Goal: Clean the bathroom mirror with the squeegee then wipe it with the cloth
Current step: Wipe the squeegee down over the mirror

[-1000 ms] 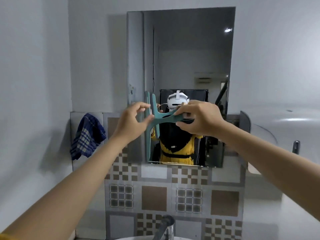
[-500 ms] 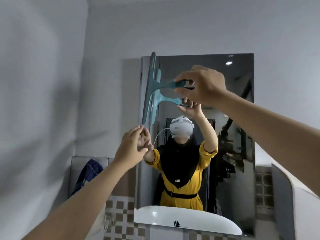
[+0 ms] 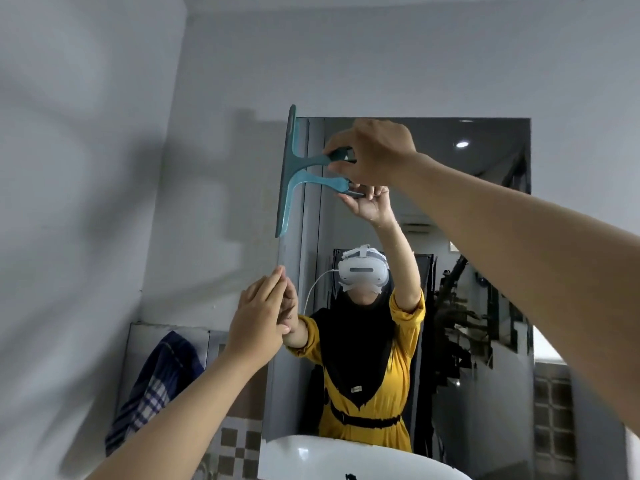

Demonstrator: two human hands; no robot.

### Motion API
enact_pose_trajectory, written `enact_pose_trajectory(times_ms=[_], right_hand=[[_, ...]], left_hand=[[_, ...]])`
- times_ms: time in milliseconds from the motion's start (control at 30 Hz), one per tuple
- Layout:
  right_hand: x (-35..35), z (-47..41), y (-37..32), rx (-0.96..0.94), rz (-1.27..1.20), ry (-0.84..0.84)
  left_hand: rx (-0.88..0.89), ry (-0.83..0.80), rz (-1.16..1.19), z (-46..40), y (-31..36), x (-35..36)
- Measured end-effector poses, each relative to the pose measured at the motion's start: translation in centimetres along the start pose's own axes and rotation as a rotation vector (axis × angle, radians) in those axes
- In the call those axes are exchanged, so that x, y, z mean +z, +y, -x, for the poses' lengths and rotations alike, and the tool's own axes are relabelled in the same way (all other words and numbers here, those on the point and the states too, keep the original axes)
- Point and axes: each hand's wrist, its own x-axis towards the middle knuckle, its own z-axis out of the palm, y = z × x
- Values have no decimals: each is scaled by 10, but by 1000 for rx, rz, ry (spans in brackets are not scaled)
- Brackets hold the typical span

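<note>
- A person's right hand [image 3: 375, 152], reaching in from the right of the frame, grips the dark handle end of a teal squeegee [image 3: 289, 168] at the upper left corner of the bathroom mirror [image 3: 485, 237].
- The squeegee's long blade stands nearly upright along the mirror's left edge, its top poking just above the glass; its own reflection shows beside it as a second teal arm.
- The left hand [image 3: 258, 315], rising from the lower left of the frame, holds nothing: the fingers are stretched out, and the fingertips [image 3: 280, 271] rest at the mirror's left edge, below the blade and apart from it.
- A blue plaid cloth [image 3: 156, 386] hangs against the wall panel at the lower left of the frame, left of the mirror and well apart from both hands.
- Brown-and-white checked tiles [image 3: 239, 445] line the wall under the cloth and beside the mirror's lower edge.
- In the glass the person is reflected, arms raised, in a yellow garment with a black covering and a white headset [image 3: 362, 268].
- A ceiling light [image 3: 462, 144] glints in the reflection at the upper right, and the white curve of a basin [image 3: 346, 459] runs along the bottom.
- Plain grey walls [image 3: 86, 168] fill the left and top of the frame.
</note>
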Motion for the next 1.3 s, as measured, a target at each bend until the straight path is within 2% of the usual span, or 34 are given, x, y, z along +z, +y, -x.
enact_pose_trajectory(times_ms=[200,767,1300], right_hand=[[-4,-1,16,-47,18,-33],[-24,36,59,43,-25,-73],[-78,173,177,427,31,-12]], left_hand=[[6,18,-3,-4,5,13],[-2,3,-44,-7,-6,14],[-71,-27,-108,-7,-3,20]])
